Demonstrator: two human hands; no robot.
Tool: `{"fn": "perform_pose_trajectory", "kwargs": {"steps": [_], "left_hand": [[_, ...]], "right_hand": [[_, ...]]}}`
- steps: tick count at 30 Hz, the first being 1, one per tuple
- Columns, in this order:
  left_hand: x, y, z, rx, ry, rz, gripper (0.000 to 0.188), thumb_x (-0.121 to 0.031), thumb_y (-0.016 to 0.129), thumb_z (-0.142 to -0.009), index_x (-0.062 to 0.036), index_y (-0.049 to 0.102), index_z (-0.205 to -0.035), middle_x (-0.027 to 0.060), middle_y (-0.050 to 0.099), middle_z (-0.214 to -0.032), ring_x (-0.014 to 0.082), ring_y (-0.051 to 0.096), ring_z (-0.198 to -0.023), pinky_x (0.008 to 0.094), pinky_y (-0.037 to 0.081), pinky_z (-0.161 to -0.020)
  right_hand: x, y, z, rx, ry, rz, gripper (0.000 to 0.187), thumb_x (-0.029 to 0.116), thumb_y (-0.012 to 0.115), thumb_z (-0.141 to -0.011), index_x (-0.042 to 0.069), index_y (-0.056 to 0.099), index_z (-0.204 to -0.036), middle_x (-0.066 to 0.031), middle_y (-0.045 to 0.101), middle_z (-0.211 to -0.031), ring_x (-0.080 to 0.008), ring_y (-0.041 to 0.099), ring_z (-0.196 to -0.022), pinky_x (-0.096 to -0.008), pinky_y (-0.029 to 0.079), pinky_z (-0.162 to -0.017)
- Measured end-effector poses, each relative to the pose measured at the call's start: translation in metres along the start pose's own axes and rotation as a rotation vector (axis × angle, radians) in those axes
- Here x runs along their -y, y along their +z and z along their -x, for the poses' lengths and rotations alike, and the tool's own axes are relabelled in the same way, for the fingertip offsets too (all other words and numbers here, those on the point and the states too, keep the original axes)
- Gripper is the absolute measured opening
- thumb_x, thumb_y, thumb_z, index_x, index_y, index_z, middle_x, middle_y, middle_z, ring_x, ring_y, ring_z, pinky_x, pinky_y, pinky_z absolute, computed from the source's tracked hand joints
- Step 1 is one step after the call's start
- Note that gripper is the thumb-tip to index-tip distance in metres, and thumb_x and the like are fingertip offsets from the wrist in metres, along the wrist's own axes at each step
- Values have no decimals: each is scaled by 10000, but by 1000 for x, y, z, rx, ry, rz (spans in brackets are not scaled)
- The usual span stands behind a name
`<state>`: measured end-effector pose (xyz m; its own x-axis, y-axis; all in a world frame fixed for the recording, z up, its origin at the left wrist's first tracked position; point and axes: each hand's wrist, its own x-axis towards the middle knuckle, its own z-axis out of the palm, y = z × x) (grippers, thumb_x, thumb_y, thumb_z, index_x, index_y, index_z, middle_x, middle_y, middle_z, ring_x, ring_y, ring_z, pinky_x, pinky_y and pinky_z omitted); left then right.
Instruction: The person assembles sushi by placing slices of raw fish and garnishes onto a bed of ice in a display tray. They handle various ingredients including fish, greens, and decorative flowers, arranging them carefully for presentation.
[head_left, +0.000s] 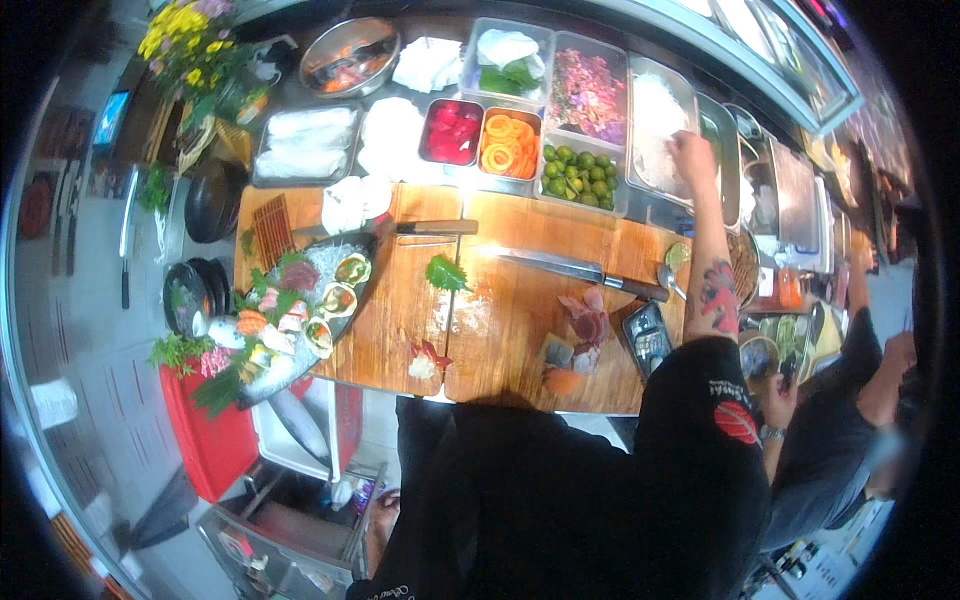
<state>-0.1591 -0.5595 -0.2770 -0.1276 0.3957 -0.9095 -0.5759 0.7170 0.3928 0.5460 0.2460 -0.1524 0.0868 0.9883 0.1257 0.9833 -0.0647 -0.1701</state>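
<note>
My right hand (692, 158) reaches to the far right, over the near edge of a clear tub of white shreds (660, 105). Its fingers are curled in; whatever they pinch cannot be made out. Low beside my body hangs my left hand (384, 512), near an open metal drawer (280, 530), its fingers mostly hidden. On the wooden cutting board (390, 330) lie a green shiso leaf (446, 273), a small red and white piece of seafood (427, 360) and a long knife (550, 262). Fish pieces (585, 320) lie at the board's right.
A boat-shaped platter (290, 370) of sashimi and shells stands on the left. Behind the board are tubs of limes (578, 178), carrot slices (508, 145), pink slices (450, 132) and flowers (590, 90). A second knife (437, 227) lies farther back. Another person (830, 440) works at right.
</note>
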Motion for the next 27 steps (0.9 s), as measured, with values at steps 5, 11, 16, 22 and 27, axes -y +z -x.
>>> {"fn": "perform_pose_trajectory", "kwargs": {"steps": [5, 11, 16, 22, 27], "left_hand": [[-51, 13, -19, -96, -62, -717, 361, -178, 642, -949, -26, 678, -1274, 158, 729, -1182, 261, 677, -1109, 411, 513, -1001], [-217, 56, 56, -208, 827, -1021, 347, -306, 668, -983, -45, 690, -1210, 133, 731, -1121, 261, 683, -983, 390, 536, -907], [-327, 69, 117, -280, 1095, -858, 316, -130, 782, -885, -12, 651, -1147, 114, 702, -1073, 235, 669, -1017, 353, 532, -906], [-385, 30, 66, -626, 1317, -625, 584, -105, 863, -800, -39, 554, -1291, 121, 639, -1253, 238, 621, -1131, 361, 518, -944], [-391, -19, 22, -638, 1426, -783, 461, -96, 802, -825, -107, 643, -1258, 120, 630, -1223, 314, 590, -1133, 441, 470, -989]], "right_hand": [[-18, -35, 7, 5, 12, -311, 453, 339, 737, -932, 25, 723, -1259, -128, 778, -1111, -220, 738, -981, -366, 556, -864], [132, -140, 102, 72, -178, -744, 328, 187, 625, -1053, -5, 685, -1312, -104, 740, -1176, -172, 680, -1097, -306, 503, -999], [364, -133, 224, 280, -336, -977, 272, 6, 689, -974, -26, 699, -1244, -83, 727, -1163, -150, 660, -1052, -304, 522, -946], [652, -53, 389, 585, -826, -923, 221, 87, 771, -920, 16, 735, -1127, -111, 760, -1097, -201, 719, -976, -316, 555, -882], [779, -1, 453, 401, -1170, -479, 366, 124, 817, -803, 80, 722, -1154, -122, 691, -1006, -315, 651, -971, -412, 493, -881]]}}
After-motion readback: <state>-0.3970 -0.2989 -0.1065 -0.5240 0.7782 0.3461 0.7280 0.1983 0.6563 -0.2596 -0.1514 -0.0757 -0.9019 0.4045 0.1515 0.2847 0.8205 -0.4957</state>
